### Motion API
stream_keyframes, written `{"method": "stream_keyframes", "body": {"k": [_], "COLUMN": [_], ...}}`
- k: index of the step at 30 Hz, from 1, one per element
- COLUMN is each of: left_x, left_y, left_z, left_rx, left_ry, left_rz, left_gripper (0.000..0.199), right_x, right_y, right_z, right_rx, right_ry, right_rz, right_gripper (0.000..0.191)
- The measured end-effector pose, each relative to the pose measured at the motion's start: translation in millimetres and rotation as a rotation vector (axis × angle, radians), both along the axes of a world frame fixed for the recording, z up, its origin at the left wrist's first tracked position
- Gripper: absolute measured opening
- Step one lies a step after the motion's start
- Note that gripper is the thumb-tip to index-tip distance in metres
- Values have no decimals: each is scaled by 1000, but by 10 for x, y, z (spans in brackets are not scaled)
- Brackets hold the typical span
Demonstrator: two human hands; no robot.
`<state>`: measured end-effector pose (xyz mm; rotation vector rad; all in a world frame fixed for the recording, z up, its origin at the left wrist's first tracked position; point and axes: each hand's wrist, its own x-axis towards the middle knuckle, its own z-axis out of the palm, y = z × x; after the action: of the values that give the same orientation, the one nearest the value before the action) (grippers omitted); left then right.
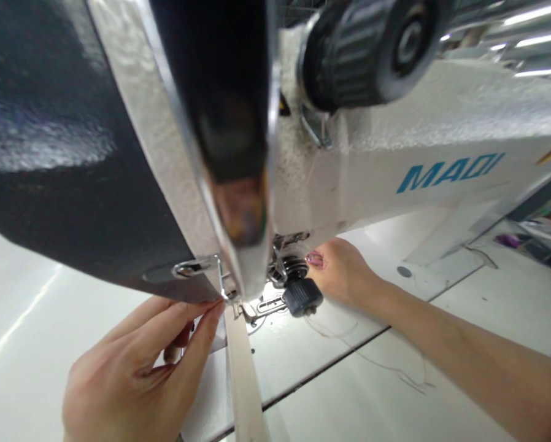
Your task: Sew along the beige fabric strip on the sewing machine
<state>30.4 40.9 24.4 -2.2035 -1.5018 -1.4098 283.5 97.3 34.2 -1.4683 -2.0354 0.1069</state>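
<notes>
Low on the left, my left hand (142, 362) has its thumb and forefinger pinched together beside the needle area of a white sewing machine (349, 178); what lies between the fingertips is too small to make out. A pale fabric strip (245, 380) runs from the presser area down to the bottom edge, just right of that hand. My right hand (340, 270) is behind the black tension knob (302, 297), fingers curled and partly hidden by machine parts, so what it holds cannot be seen.
A large black knob (372, 52) juts from the machine head at the top. Loose thread (386, 367) lies on the white table (331, 399) below the right forearm. At the far right edge are dark and purple items (510, 240).
</notes>
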Motion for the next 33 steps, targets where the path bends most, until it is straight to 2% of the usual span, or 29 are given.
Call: {"method": "stream_keyframes", "body": {"k": [4, 7, 9, 10, 12, 15, 16, 19, 24, 27, 30, 31, 33], "left_x": [26, 79, 115, 130, 148, 149, 146, 140, 161, 120, 12, -20, -40], "left_y": [11, 24, 42, 51, 68, 75, 74, 68, 75, 66, 15, -13, -80], "left_z": [59, 93, 116, 127, 147, 153, 148, 119, 91, 102, 110, 108, 98], "left_rx": [50, 32, 12, 3, -16, -24, -25, -28, -54, -72, -95, -47, 152], "left_ry": [68, 35, 21, 20, 15, 1, -3, -44, -81, -109, -108, -71, 64], "left_rz": [-21, -45, -68, -77, -91, -99, -102, -133, -166, -183, -126, -110, -139], "left_gripper": [3, 8, 11, 14, 18, 20, 19, 15, 15, 11, 8, 7, 4], "right_x": [-8, -47, -112, -161, -287, -499, -560, -684, -760, -752, -683, -651, -587], "right_y": [-21, -106, -206, -266, -388, -521, -540, -523, -441, -476, -592, -646, -772], "right_z": [52, 153, 242, 287, 370, 428, 421, 327, 146, 154, 226, 251, 286], "right_rx": [-19, -73, -149, -219, -458, -752, -768, -686, -532, -578, -691, -722, -755], "right_ry": [73, 229, 356, 428, 618, 912, 981, 1091, 1082, 1047, 999, 964, 878], "right_rz": [-8, -49, -12, 41, 148, 193, 189, 214, 176, 172, 236, 262, 296], "right_gripper": [16, 14, 12, 17, 21, 22, 22, 26, 36, 38, 27, 22, 14]}}
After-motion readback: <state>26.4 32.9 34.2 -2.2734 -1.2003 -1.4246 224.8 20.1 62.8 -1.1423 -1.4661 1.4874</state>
